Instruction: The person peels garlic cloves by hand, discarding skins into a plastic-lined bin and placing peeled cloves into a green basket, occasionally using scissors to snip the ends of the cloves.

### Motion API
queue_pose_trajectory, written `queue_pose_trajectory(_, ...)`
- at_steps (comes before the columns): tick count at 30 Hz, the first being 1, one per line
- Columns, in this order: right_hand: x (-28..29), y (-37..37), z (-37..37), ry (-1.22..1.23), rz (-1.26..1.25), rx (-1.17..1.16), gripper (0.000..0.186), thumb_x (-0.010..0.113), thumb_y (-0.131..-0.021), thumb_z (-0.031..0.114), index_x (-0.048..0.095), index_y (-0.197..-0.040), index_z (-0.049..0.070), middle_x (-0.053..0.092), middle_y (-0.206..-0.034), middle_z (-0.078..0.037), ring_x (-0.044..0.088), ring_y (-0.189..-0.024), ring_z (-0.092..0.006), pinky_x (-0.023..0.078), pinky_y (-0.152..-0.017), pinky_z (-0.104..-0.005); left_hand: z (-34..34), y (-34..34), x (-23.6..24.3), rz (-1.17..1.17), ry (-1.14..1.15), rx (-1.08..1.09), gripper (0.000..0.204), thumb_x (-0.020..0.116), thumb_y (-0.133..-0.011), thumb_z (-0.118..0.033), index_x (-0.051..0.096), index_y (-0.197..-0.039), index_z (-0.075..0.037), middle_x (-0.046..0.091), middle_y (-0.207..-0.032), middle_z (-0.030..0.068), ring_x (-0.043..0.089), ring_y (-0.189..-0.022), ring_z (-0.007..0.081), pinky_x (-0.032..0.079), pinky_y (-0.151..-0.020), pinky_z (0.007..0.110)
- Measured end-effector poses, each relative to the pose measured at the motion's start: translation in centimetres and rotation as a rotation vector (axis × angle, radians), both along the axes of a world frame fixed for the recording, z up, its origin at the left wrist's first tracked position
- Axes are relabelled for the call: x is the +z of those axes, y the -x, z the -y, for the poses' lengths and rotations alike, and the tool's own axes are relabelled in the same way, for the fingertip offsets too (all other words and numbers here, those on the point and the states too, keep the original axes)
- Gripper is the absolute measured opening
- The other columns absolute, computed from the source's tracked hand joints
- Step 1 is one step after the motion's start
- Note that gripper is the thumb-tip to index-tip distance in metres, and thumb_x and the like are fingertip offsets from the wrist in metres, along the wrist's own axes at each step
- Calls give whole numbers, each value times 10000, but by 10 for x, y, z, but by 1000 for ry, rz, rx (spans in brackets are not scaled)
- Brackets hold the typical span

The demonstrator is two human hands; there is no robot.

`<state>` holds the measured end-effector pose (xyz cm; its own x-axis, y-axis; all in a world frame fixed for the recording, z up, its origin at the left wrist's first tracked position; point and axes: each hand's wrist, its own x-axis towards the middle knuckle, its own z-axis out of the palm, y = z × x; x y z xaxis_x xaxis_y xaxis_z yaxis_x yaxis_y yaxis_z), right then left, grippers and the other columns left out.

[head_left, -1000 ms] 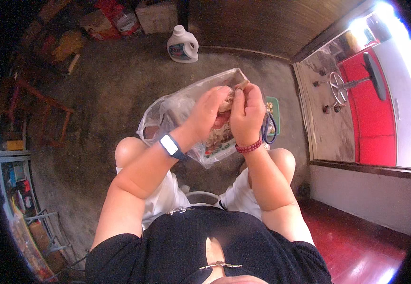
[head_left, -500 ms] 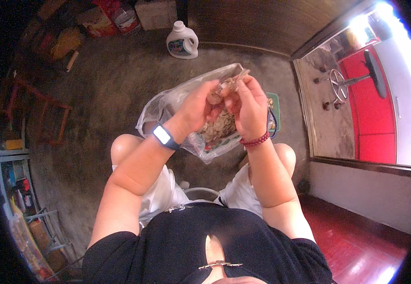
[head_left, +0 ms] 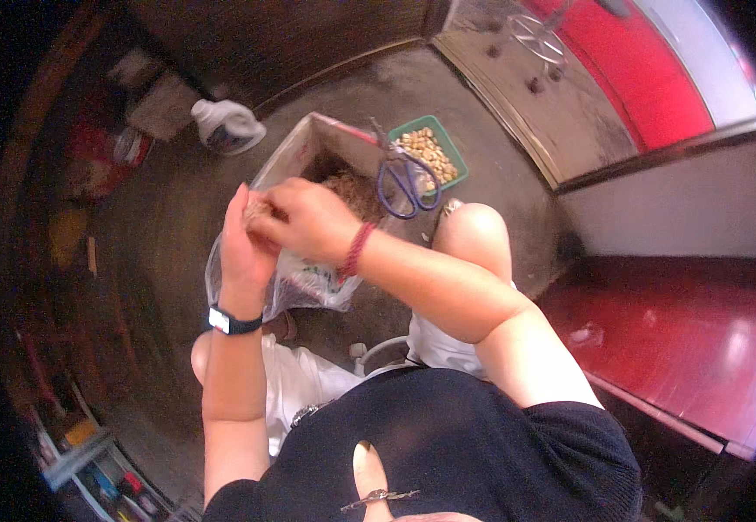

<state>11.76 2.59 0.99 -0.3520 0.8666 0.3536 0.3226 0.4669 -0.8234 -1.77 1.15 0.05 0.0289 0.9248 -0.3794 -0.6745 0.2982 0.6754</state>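
Note:
My left hand [head_left: 248,248] is cupped with its thumb up, around a small pale papery piece that looks like a garlic bulb [head_left: 259,211]. From the right, my right hand [head_left: 313,219] pinches the same piece, its bent fingers hiding most of it. Both hands are over the near left side of an open box [head_left: 284,159] lined with a clear plastic bag [head_left: 313,291]. Brown dry papery husks [head_left: 352,190] lie inside the box. Scissors with blue handles [head_left: 407,184] rest at the box's right edge. Just beyond them stands a green basket [head_left: 458,157] of pale yellowish cloves [head_left: 430,155].
A white jug [head_left: 228,128] stands on the concrete floor behind the box. My knees [head_left: 475,239] flank the near side. A glossy red surface [head_left: 665,335] lies at the right, below a low white wall [head_left: 674,209]. Shelving [head_left: 100,452] stands at lower left.
My view has turned right. Both hands have moved left and nearer over the box, with my right hand now reaching across to my left. The scissors and basket now show fully.

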Motion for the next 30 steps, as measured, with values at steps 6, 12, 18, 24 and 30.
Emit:
queue_pose_trajectory(6,5,16,4,-134,-277,-246,187,646,-769,200,645,-674,39,563,-717,-128,574,-664,-295,476,-587,-385,-2,0,16,-118,-98,21,257,401,-969,-322,544,-964,-109,576,-912,15,565,-879,140,460,-774,290)
queue_pose_trajectory(12,2,24,-6,-258,-306,-394,172,630,-759,120,568,-621,38,510,-690,-115,538,-657,-300,455,-578,-391,-5,-3,10,-134,-151,-23,325,339,-977,-340,543,-1048,-96,594,-1048,42,559,-1011,174,449,-871,332)
queue_pose_trajectory(18,5,10,-16,-196,-290,-390,176,616,-775,122,579,-646,8,545,-713,-164,564,-709,-331,465,-606,-397,-5,-10,21,-14,-75,-138,340,377,-967,-298,511,-1187,-77,571,-1182,62,544,-1087,203,439,-923,362)
queue_pose_trajectory(24,-2,-12,-27,37,-278,-358,134,596,-815,127,635,-786,1,599,-787,-179,606,-767,-300,485,-665,-361,-15,0,4,6,-59,-176,209,502,-895,-182,555,-1076,-92,601,-998,56,571,-897,191,464,-739,305)
queue_pose_trajectory(30,-2,-27,-13,35,-89,-234,201,611,-794,92,624,-963,-16,595,-960,-154,628,-794,-242,500,-711,-302,-10,3,0,133,-28,-137,80,495,-900,-145,534,-910,-76,588,-790,78,576,-737,212,453,-643,335)
